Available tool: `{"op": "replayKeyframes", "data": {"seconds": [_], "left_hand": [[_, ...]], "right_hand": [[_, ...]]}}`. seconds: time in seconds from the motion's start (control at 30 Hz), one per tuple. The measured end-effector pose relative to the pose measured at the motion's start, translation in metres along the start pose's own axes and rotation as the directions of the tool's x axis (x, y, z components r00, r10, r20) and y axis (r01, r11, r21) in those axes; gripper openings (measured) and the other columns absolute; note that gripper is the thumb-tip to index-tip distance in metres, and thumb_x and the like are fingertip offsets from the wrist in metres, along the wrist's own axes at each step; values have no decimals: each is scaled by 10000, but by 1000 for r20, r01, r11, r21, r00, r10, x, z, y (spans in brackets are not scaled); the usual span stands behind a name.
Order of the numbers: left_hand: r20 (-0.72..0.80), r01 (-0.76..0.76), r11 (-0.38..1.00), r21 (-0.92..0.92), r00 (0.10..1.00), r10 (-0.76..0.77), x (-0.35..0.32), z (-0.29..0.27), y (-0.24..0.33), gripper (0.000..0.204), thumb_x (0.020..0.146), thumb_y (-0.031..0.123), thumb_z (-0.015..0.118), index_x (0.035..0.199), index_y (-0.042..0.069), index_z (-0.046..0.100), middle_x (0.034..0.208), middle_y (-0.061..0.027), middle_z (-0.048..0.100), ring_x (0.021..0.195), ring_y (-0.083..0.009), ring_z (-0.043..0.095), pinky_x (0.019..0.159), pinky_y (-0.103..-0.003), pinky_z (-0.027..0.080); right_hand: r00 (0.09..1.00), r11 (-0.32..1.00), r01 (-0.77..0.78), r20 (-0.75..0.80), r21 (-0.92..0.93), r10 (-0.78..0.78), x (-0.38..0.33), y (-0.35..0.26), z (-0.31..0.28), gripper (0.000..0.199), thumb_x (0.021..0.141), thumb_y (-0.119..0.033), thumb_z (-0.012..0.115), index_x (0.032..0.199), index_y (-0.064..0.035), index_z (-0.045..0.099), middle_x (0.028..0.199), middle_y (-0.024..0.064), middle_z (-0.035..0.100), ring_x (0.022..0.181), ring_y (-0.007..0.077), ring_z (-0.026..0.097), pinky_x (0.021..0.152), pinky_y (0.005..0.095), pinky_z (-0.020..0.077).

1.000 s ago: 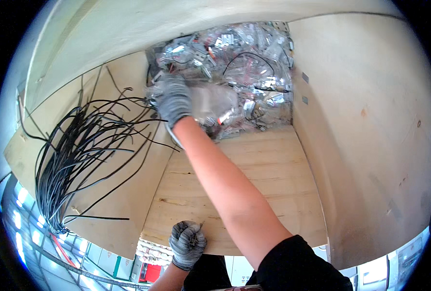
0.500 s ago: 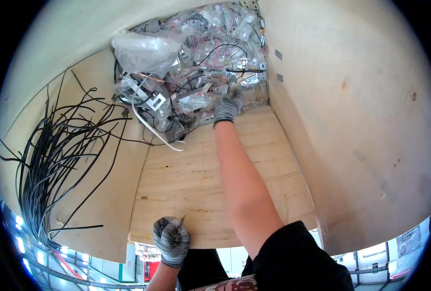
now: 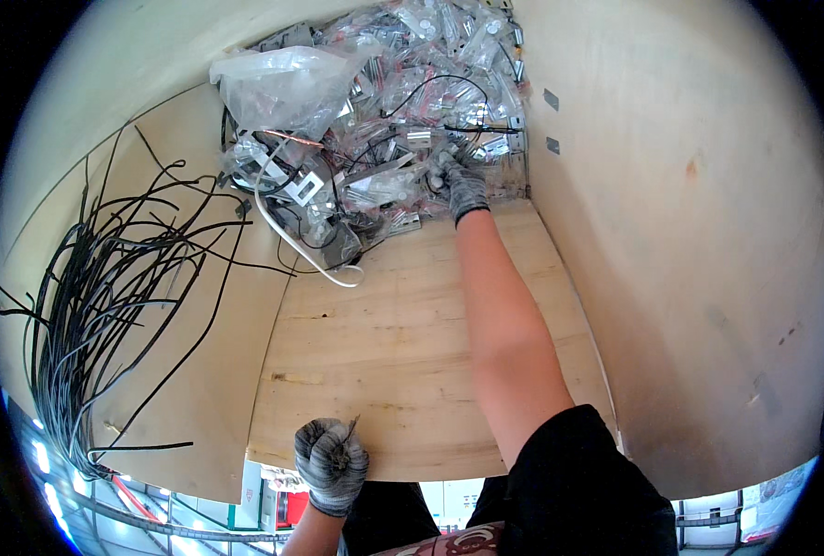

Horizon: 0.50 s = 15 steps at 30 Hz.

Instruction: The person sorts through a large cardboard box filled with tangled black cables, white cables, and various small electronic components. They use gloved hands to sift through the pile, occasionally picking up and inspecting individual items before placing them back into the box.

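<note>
My right hand (image 3: pixel 465 188), in a grey knitted glove, reaches to the near edge of a heap of clear plastic bags (image 3: pixel 375 188) with small metal parts in them. Its fingers are curled in among the bags, and what they grip is hidden. My left hand (image 3: pixel 331 466), gloved alike, is closed in a fist over the near edge of the wooden board (image 3: pixel 384 343). A thin dark tip pokes out above the fist; I cannot make out what it belongs to. Close to the right hand lie a silvery metal piece (image 3: pixel 418 139) and a black cable (image 3: pixel 481 130).
Tall wooden walls stand on both sides, the right wall (image 3: pixel 690 259) bare but for small grey patches. A bundle of black cables (image 3: pixel 88 324) hangs over the left wall. A white cable (image 3: pixel 277 227) and a milky plastic bag (image 3: pixel 287 88) lie on the heap's left part.
My right hand has shifted a little to the right along the heap's near edge, and its fingers show more plainly. My left fist stays at the board's near edge.
</note>
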<state>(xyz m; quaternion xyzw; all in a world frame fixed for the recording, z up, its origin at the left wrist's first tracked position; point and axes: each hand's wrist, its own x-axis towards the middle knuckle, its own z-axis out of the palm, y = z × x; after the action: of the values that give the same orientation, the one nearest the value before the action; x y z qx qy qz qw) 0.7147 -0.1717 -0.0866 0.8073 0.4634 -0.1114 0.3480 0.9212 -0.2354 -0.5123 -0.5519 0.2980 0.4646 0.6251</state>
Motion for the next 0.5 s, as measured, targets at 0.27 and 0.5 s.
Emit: {"op": "replayKeyframes", "data": {"seconds": [0.27,0.5], "left_hand": [[-11,-43,998,-34,999,43,3,0,1,250,725,25,661,954,85,581,847,-115,585,757,-287,570,665,-364,478],[-31,-10,997,-77,999,8,-1,1,2,269,715,7,667,956,90,583,860,-115,585,769,-285,575,685,-361,485]], "right_hand": [[923,951,-288,-233,110,306,-23,-46,-28,196,931,-268,503,1058,-135,573,851,47,674,752,211,664,545,319,507],[913,969,-247,-335,0,233,-14,-14,-13,273,897,-292,551,1111,-122,557,940,56,632,799,205,612,628,338,478]]}}
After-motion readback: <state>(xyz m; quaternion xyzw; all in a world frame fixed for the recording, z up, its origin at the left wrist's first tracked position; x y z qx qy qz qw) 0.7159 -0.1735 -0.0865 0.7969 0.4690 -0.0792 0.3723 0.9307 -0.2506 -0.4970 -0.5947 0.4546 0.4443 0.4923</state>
